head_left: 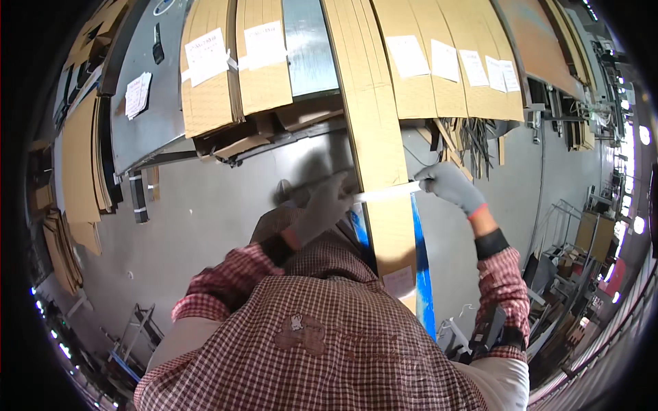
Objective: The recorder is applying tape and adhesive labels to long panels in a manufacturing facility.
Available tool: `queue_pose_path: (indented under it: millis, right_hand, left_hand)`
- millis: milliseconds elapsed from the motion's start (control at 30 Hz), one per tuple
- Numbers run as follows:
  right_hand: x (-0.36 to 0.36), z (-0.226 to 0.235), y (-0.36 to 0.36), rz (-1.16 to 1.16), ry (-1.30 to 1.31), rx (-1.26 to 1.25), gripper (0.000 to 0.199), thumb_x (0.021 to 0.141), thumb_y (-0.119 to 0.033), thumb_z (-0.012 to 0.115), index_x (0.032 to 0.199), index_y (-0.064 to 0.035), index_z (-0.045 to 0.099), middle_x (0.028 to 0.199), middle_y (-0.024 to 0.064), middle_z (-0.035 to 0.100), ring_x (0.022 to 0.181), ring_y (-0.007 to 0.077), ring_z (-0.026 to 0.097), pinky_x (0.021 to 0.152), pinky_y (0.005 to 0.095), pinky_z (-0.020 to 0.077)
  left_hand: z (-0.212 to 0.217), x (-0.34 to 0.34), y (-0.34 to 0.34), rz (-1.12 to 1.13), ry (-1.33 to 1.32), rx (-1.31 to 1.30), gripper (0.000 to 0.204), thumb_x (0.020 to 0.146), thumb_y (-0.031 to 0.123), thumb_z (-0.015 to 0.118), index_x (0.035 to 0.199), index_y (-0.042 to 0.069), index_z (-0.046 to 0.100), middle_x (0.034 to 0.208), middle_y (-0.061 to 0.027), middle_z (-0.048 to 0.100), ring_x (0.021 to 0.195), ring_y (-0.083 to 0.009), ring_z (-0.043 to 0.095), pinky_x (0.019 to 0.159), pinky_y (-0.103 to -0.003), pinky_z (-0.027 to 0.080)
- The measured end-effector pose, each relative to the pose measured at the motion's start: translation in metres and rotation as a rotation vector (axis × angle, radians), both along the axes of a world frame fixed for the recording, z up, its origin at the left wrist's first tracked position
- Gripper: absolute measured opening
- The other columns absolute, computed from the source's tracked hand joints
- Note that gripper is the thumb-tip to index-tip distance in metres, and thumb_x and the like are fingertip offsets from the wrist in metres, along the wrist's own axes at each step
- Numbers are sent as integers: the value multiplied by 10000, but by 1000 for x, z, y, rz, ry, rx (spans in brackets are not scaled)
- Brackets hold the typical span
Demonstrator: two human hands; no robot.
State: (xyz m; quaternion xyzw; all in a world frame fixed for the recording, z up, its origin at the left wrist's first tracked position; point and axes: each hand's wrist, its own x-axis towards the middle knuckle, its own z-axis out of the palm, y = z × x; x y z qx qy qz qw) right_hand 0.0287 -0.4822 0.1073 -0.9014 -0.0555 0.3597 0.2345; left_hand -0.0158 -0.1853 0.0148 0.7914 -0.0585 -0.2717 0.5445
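Note:
A long flat cardboard-wrapped package (377,130) runs from the table's front edge toward my body. Across it lies a white strip of tape (391,192). My right hand (452,188), in a grey glove, pinches the strip's right end just off the package's right side. At the package's left side, my grey-gloved left hand (323,207) has its fingers closed at the strip's other end; the fingertips are slightly blurred. A white paper label (399,281) sits on the package's near end, close to my checked apron.
Blue-painted supports (423,288) show beneath the package's near end. Other cardboard bundles with white paper sheets (404,56) lie on the tables ahead. At the left, a metal table (147,61) holds a black-handled tool (158,44) and papers (138,94). Dark strips (478,144) hang below the right bundles.

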Motion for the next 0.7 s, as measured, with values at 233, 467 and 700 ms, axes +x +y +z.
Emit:
queue_pose_path:
  millis: [233,467,700]
  right_hand:
    - [-1,-92,17,169,-116,-112,311,818,-302,626,1020,-90,730,932,189,695,904,384,643,789,412,518]
    - [-8,-158,5,-346,111,356,421,800,-259,736,1046,75,666,1027,218,696,984,271,655,860,376,502]
    - [-81,-54,118,-550,-573,-350,586,770,-264,677,1297,-61,521,1201,205,517,1118,370,513,873,475,447]
  left_hand:
    - [-46,12,-47,45,550,21,399,892,35,506,1289,6,514,842,-104,661,715,-241,649,665,-308,536]
    - [-167,-1,-53,-108,549,-719,384,904,127,573,1247,-45,585,1180,-176,659,1079,-237,624,913,-383,496]
    - [-157,35,-27,-864,-879,147,455,873,270,596,1299,126,524,1179,-124,592,1058,-311,573,913,-454,433]
